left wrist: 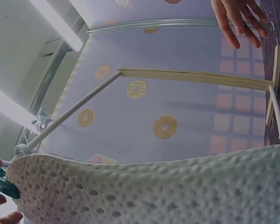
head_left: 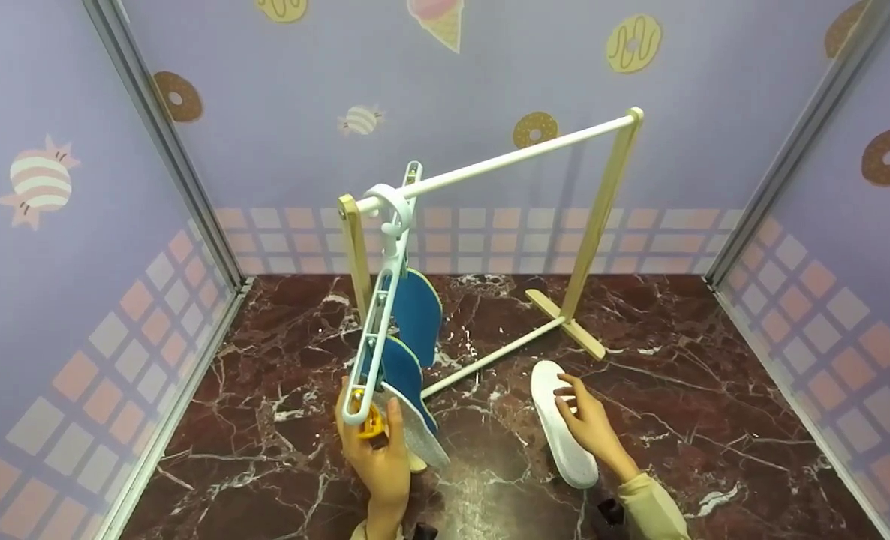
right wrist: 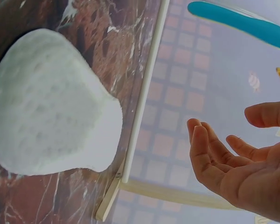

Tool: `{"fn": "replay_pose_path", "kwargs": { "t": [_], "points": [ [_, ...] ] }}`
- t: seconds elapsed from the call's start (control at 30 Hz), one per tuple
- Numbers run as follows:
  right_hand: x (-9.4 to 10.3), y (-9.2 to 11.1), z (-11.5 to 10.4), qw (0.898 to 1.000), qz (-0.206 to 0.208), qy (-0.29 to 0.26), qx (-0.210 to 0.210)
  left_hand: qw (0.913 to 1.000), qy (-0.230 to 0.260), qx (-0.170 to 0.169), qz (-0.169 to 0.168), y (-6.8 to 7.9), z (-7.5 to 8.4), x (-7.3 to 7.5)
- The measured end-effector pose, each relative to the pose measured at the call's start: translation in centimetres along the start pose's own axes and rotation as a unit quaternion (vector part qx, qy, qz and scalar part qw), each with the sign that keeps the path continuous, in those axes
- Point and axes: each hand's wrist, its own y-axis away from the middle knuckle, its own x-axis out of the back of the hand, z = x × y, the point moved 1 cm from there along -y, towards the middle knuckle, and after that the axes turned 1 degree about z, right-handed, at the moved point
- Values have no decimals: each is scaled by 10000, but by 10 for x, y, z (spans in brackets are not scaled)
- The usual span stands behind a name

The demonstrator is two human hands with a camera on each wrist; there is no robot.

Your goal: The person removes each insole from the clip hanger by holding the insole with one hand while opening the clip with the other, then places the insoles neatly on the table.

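Observation:
In the head view my left hand (head_left: 374,457) has its fingers and thumb about a yellow clip (head_left: 371,424) at the near end of a white clip hanger (head_left: 376,330). Beside that hand hangs a pale, dimpled insole (head_left: 415,431), which fills the lower part of the left wrist view; a teal clip (left wrist: 5,185) sits at its end. Two blue insoles (head_left: 419,315) hang farther along the hanger. My right hand (head_left: 591,424) hovers over a white insole (head_left: 554,420) lying on the table, its fingers loosely bent and holding nothing.
The hanger hooks over the white rail (head_left: 505,160) of a wooden stand, close to its left post (head_left: 355,255). A lower bar (head_left: 490,358) runs to the right foot (head_left: 584,341). Patterned panels (head_left: 475,82) enclose the dark marble-look table (head_left: 685,412).

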Motion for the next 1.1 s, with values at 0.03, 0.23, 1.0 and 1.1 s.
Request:
{"fn": "replay_pose_path", "kwargs": {
  "t": [0.03,0.23,1.0,1.1],
  "points": [
    [0,0,-2,10000,6,-10,21,10000,-49,23,3,0,0,0],
    [0,2,-8,10000,0,-10,18,9998,-90,204,4,0,0,0],
    [4,6,-40,9988,5,-51,491,9993,-89,355,-114,0,1,0],
    [4,6,-44,9983,75,2,577,9995,-72,288,-104,0,1,-1]
  ]
}}
